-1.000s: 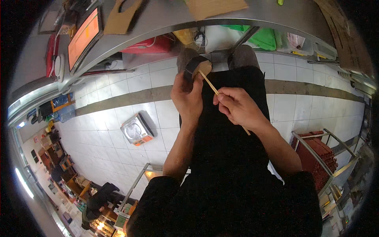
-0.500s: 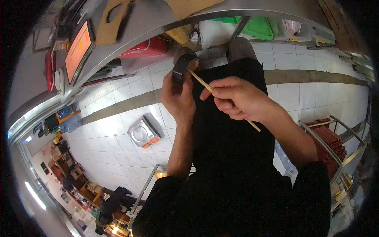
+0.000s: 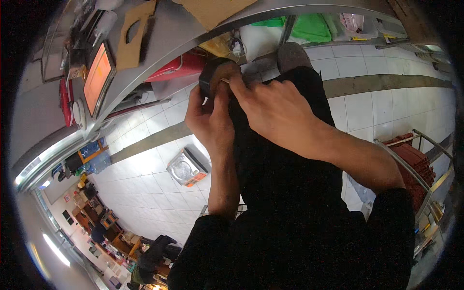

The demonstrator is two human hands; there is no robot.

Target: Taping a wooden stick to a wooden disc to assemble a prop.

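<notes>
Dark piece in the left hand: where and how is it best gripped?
I'd grip the dark piece at its lower end, from the near side, as the left hand does: thumb on one side, fingers opposite. Its thick body offers room for that pinch, and its brown face is left open to the right hand.

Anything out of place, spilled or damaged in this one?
Possibly the white-and-orange boxy item: it sits on the floor, askew to its tiles. No spill shows; damage to the dark piece in the left hand can't be judged.
</notes>
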